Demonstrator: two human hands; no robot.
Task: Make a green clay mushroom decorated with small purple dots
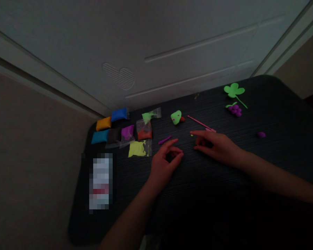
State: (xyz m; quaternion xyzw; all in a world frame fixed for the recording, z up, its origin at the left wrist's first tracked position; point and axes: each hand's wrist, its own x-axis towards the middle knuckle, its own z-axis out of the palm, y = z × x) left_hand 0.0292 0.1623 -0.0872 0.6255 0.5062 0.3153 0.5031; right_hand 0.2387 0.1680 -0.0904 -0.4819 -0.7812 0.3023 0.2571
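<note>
My left hand (165, 162) rests on the dark table (224, 194) with thumb and forefinger curled toward each other in a loose pinch; nothing shows between them. A purple clay stick (165, 140) lies just beyond its fingers. My right hand (214, 145) lies flat with its fingers stretched out, the forefinger tip next to a tiny yellow-green bit of clay (191, 135). A thin pink tool (201, 124) lies just past that hand. A green clay shape with a red dot (176, 117) sits farther back.
Several small bags of coloured clay (125, 133) lie at the table's left. A green clay leaf (234, 91), purple clay grapes (234, 109) and a purple lump (261, 134) sit at the right. A blurred white packet (101, 182) lies near the left edge. A white door (156, 52) stands behind.
</note>
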